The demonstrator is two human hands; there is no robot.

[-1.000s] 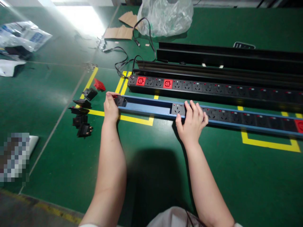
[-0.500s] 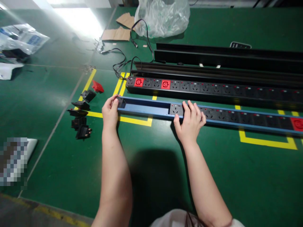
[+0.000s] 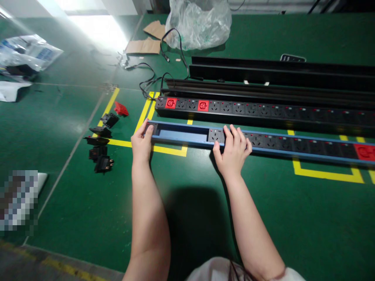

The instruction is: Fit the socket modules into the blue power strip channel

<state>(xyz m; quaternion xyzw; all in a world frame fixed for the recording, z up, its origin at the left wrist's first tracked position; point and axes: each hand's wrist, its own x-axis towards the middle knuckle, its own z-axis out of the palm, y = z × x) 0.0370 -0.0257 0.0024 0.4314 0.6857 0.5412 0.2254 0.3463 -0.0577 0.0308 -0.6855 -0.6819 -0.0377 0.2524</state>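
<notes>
Both hands are working on the blue-framed power strip (image 3: 181,136), which is lying lengthwise across the green bench mat (image 3: 67,218); the left hand (image 3: 142,142) is curled closely over the strip's open left end, while the right hand (image 3: 233,150) is resting with its fingers spread over the socket section. Yellow floor tape (image 3: 168,150) is running beneath the strip; a black power strip (image 3: 249,111) with two red sockets is lying parallel just beyond it, and two long black channels (image 3: 249,70) are lying further back. Small black socket modules (image 3: 101,142) are standing in a loose column left of the left hand, with a red module (image 3: 121,109) beside them. A black cable (image 3: 150,76), cardboard scraps (image 3: 143,46) and a clear plastic bag (image 3: 199,25) are lying at the far end; white packaging (image 3: 29,50) is lying far left; compared with the first frame, the hands are sitting slightly closer together, and the view is shifting left.
</notes>
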